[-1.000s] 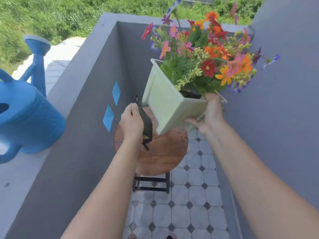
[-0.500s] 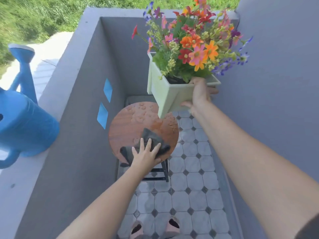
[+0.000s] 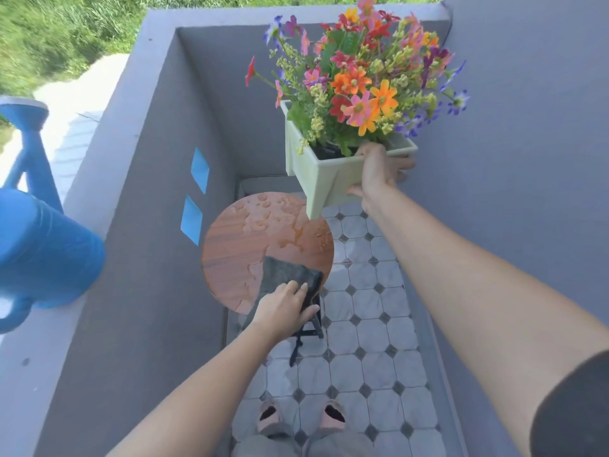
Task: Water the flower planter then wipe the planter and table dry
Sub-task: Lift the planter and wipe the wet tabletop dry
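A pale green planter [image 3: 324, 179] full of orange, pink, red and purple flowers [image 3: 362, 80] hangs in the air above the far right side of the table, and my right hand [image 3: 379, 173] grips its near rim. The small round brown table [image 3: 237, 239] shows water drops and puddles on its far half. A dark grey cloth [image 3: 286, 275] lies on the table's near right edge. My left hand [image 3: 285, 306] presses flat on the cloth's near end with fingers stretched out.
A blue watering can [image 3: 43, 245] stands on the grey ledge [image 3: 99, 133] at the left. Grey walls close in the narrow balcony on both sides. The tiled floor [image 3: 359, 341] runs under the table, with my feet [image 3: 300, 417] at the bottom.
My left hand brought the cloth down from beside the planter onto the table and slid it toward the near right edge. The planter rose and moved right.
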